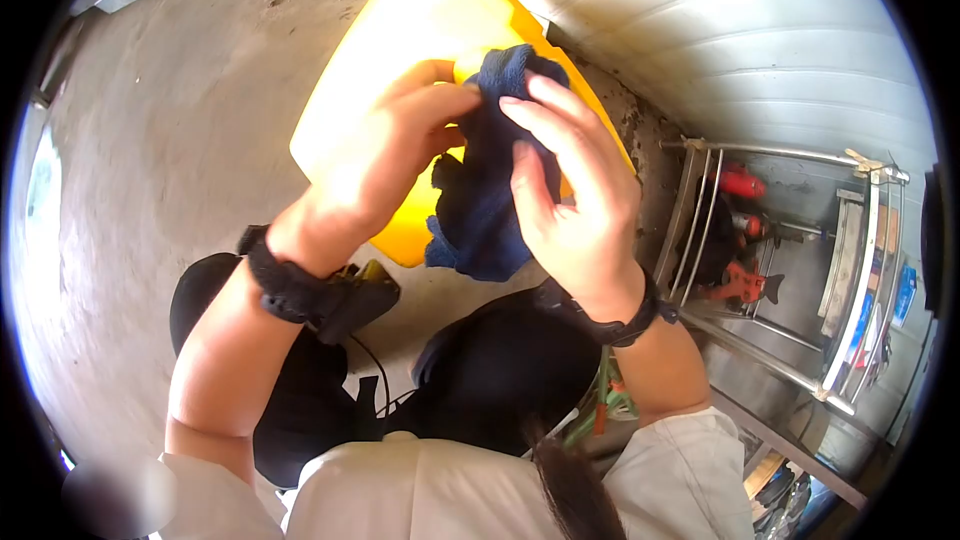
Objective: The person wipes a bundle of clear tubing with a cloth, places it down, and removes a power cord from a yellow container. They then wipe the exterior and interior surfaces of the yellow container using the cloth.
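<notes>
A dark blue cloth (495,180) hangs bunched between my two hands, above a large yellow plastic object (385,70). My left hand (385,145) pinches the cloth's upper left edge, its fingertips partly behind the fabric. On the right side my right hand (585,175) grips the cloth, thumb on the front and fingers near the top fold. The lower end of the cloth dangles loose in front of the yellow plastic. Each wrist wears a black band; a dark device (355,302) sits by the left one.
At the right stands a metal rack (850,270) with red tools (740,280) inside, beside a pale panelled wall (760,50). Concrete floor (190,110) spreads to the left. My knees in black trousers (510,350) are below the cloth.
</notes>
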{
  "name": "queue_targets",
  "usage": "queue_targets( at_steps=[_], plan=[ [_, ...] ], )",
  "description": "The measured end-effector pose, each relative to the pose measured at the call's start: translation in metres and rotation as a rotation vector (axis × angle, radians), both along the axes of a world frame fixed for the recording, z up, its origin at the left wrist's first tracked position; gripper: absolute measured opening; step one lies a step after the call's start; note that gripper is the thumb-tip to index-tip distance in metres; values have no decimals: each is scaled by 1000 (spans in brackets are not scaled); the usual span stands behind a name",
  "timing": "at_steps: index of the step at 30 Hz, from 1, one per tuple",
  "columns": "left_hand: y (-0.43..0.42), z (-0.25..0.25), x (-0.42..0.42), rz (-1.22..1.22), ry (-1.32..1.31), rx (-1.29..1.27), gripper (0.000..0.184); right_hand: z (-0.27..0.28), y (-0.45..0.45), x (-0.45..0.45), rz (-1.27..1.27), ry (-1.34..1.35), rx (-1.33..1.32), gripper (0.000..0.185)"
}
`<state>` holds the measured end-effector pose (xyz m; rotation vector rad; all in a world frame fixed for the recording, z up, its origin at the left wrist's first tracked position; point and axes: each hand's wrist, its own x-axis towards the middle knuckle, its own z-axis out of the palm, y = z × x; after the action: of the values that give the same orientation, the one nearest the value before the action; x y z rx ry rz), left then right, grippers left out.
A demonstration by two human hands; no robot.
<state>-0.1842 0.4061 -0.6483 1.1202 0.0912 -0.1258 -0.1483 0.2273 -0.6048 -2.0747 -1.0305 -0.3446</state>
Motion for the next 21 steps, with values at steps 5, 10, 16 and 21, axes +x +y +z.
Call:
queue_targets(
  at_steps=[5, 10, 16, 21],
  plan=[
    [13, 26, -5, 77, 140, -2, 31, 36, -41, -6, -194, 113, 201, 30],
    [23, 24, -5, 150, 189, 192, 33, 64, -101, 0, -706, -47, 494, 29],
    [22, 42, -12, 248, 265, 292, 41, 43, -120, 15, -529, 93, 360, 35],
    [45, 25, -11, 311, 312, 223, 35, -66, -140, 37, -440, 500, -115, 28]
  ],
)
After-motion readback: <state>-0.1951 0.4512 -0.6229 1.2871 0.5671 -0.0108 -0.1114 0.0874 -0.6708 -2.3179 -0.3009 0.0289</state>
